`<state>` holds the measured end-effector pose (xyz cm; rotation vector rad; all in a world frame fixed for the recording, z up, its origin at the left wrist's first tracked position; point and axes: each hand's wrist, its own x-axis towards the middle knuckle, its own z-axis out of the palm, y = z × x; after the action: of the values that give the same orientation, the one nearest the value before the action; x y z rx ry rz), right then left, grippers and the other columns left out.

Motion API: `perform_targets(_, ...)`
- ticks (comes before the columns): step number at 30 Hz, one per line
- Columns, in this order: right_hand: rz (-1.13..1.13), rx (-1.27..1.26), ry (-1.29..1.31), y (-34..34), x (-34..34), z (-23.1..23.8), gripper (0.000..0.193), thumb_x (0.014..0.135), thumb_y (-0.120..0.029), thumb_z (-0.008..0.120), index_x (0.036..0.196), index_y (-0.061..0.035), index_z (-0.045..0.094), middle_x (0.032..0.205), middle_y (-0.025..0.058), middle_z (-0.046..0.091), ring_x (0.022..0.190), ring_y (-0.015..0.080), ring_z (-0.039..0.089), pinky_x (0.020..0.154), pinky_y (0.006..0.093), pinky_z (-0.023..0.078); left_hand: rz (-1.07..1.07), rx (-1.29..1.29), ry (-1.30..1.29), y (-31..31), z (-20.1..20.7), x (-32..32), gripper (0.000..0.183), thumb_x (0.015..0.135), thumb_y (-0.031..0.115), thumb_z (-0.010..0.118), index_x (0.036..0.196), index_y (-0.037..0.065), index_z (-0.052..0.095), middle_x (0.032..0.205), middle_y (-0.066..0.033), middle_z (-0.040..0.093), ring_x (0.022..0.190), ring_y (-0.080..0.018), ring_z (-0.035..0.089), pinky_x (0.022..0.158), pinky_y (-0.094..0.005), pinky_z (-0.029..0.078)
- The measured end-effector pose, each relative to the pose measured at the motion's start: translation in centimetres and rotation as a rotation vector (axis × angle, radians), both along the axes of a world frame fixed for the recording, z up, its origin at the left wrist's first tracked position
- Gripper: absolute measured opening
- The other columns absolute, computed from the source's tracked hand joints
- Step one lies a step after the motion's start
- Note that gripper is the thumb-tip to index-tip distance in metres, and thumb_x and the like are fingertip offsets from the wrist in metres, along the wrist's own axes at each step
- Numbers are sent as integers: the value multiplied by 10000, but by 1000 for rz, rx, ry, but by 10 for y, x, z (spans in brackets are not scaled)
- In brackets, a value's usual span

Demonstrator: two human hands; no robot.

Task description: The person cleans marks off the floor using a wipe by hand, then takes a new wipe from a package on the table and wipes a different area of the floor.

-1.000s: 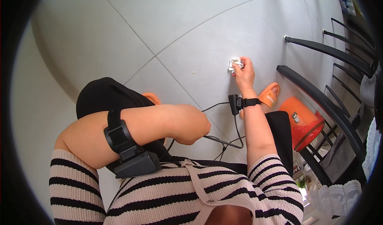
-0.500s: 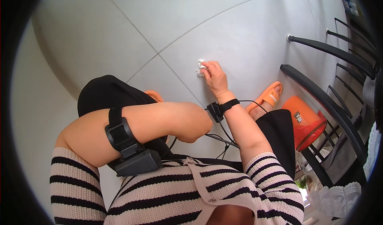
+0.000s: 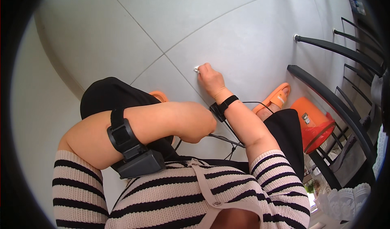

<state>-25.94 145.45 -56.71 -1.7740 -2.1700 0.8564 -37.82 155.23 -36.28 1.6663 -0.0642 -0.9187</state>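
My right hand point(image 3: 211, 80) is closed over a small crumpled white tissue point(image 3: 197, 69) low against the grey tiled floor point(image 3: 243, 38). Only a little of the tissue shows past my fingertips; the rest is covered by my hand. My left arm lies bent across my knee, and my left hand point(image 3: 197, 123) hangs rounded at its end, its fingers turned out of sight. A black strapped device point(image 3: 124, 135) sits on my left forearm, and a black band point(image 3: 224, 106) with a small box is around my right wrist.
Black cables point(image 3: 223, 138) run between my arms. Orange slippers point(image 3: 278, 97) are on my feet. To the right stands an orange bin point(image 3: 306, 113) with a red bag, beside black metal furniture legs point(image 3: 329, 103). A pale wall point(image 3: 36, 107) curves along the left.
My right hand has moved left and slightly down, and its fingers have closed over the tissue, which shows less now. The left arm has stayed in place.
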Motion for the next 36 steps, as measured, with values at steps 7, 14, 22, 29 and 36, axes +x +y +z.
perform_targets(7, -1077, -405, 729, 30, 65, 24, 170, 823, -138, 640, 908, -9, 571, 706, 52, 598, 485, 90, 545, 430, 231, 451, 20, 10, -55, -1, 3, -1, 134, 717, 32, 534, 837, 25, 594, 779, -138, 622, 780, -324, 604, 672, -405, 464)
perform_targets(14, -1117, -66, 589, 90, 162, -1, 162, 832, -108, 608, 913, 32, 597, 861, 73, 540, 522, 122, 582, 423, 224, 460, 1, 1, -29, -4, -2, 3, 141, 712, 28, 535, 839, 19, 596, 766, -142, 619, 758, -325, 597, 652, -406, 456)
perform_targets(22, -323, 52, 160, 81, 90, -3, 78, 776, -93, 604, 853, -102, 606, 873, 86, 547, 719, 279, 588, 607, 374, 479, 14, -25, -41, -2, -3, 4, 123, 728, 44, 549, 839, 17, 594, 755, -144, 615, 752, -329, 599, 668, -415, 458)
perform_targets(29, -648, -97, 184, -17, 81, 8, 72, 804, -109, 591, 875, -100, 589, 882, 93, 526, 711, 293, 575, 621, 384, 476, 13, -8, -38, 2, 0, 0, 129, 724, 38, 539, 841, 18, 591, 757, -143, 611, 752, -333, 594, 657, -414, 455)
perform_targets(36, -609, -10, 156, -10, -9, 4, 105, 825, -122, 574, 923, -92, 555, 917, 120, 495, 752, 314, 568, 627, 422, 479, 31, -28, -73, 1, 1, -7, 93, 704, 23, 547, 794, 8, 567, 749, -141, 607, 741, -330, 594, 641, -410, 452)
